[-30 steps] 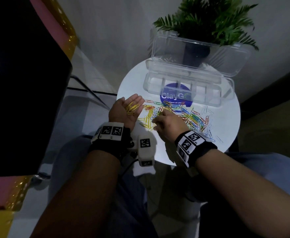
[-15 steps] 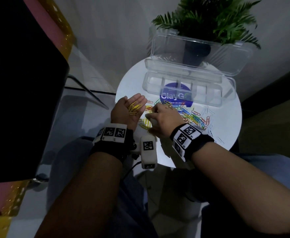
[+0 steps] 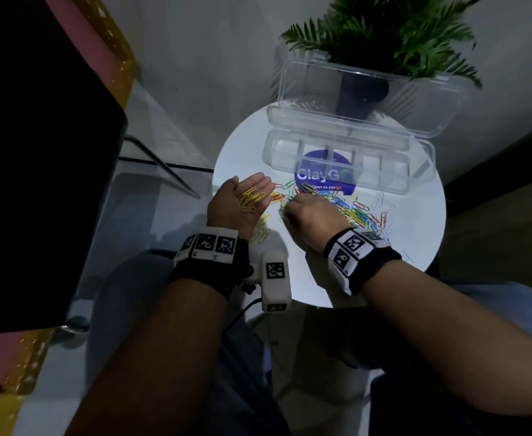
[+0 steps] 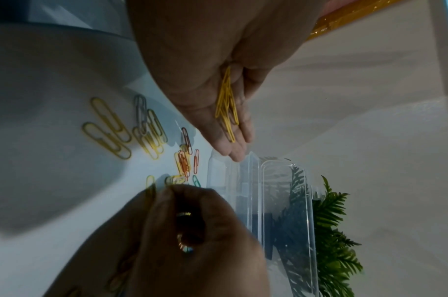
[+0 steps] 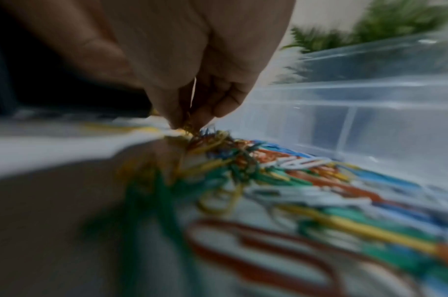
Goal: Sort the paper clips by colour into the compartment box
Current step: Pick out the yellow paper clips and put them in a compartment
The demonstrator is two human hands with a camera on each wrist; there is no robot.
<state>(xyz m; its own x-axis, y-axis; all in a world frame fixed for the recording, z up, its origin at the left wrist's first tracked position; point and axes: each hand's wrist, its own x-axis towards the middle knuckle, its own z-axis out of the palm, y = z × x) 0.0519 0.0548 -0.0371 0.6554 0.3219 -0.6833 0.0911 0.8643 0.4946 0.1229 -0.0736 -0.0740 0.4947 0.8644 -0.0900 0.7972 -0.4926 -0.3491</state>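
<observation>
A heap of mixed-colour paper clips [image 3: 355, 212] lies on the round white table [image 3: 415, 256], in front of the clear compartment box [image 3: 393, 184]. The box lid [image 3: 368, 99] stands open behind it, and its compartments look empty. My left hand [image 3: 258, 185] is held palm up and open at the heap's left, carrying several yellow clips [image 3: 252, 196] [image 4: 226, 108]. My right hand [image 3: 286, 210] has its fingers curled down at the heap's left edge. There its fingertips [image 5: 182, 122] pinch a yellow clip [image 4: 175, 179]. The right wrist view is blurred.
A few loose yellow clips [image 3: 261, 231] lie near my left wrist. A potted fern [image 3: 384, 33] stands behind the box lid. A blue round sticker [image 3: 324, 180] shows through the box. A large dark panel [image 3: 38, 152] fills the left side.
My right hand went left toward the open left palm, and its fingertips are now back down on the heap's left edge. The left hand stayed palm up with the yellow clips.
</observation>
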